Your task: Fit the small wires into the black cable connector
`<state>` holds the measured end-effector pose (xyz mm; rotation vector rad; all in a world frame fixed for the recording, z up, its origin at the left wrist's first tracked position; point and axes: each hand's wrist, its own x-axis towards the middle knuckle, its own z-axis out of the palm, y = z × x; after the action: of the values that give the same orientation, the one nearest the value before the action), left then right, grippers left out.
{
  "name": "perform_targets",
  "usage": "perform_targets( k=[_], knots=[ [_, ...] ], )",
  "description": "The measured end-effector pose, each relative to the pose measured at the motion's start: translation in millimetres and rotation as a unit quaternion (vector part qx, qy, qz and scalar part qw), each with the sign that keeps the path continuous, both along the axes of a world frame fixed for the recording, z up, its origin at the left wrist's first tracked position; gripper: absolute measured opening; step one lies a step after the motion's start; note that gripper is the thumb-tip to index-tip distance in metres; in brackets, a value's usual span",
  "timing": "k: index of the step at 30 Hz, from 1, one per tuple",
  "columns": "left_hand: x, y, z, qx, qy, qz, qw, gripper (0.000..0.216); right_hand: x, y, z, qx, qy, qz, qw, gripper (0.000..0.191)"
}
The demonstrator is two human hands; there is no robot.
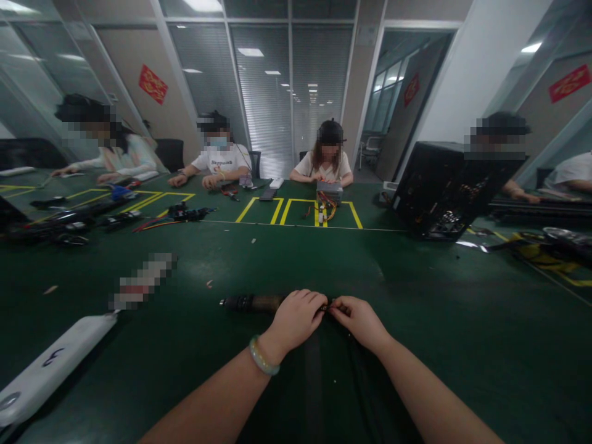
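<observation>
A dark electric screwdriver [263,303] lies across the green table in front of me, its metal tip pointing left. My left hand [298,314], with a pale bangle at the wrist, is closed over the body of the screwdriver. At the tool's right end, my right hand [356,317] pinches what looks like its cable end, close against my left fingertips. The exact joint between the fingers is hidden. A dark cable [358,357] appears to run from there down toward the table's near edge.
A white power strip [58,364] lies at the left front. Bundles of black cables [185,213] lie at the back left. A black computer case [444,191] stands at the right. Across the table, a power supply unit [329,193] lies before a seated person; other people sit nearby.
</observation>
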<state>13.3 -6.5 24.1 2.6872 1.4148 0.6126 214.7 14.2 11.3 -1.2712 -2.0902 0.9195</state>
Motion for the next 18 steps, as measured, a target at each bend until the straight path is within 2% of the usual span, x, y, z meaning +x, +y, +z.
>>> perform_targets(
  k=[9, 15, 18],
  knots=[
    [-0.1, 0.5, 0.1, -0.005, -0.016, -0.001, 1.0, 0.012, -0.4, -0.2, -2.6, -0.004, 0.007, -0.003, 1.0, 0.011],
    [-1.4, 0.6, -1.1, -0.003, -0.011, -0.009, 1.0, 0.021, 0.0, 1.3, -4.8, -0.004, 0.003, -0.005, 1.0, 0.012],
    [-2.0, 0.4, -2.2, 0.003, -0.011, -0.013, 1.0, 0.015, -0.1, 1.2, -5.1, 0.003, 0.006, -0.002, 1.0, 0.013]
  ],
)
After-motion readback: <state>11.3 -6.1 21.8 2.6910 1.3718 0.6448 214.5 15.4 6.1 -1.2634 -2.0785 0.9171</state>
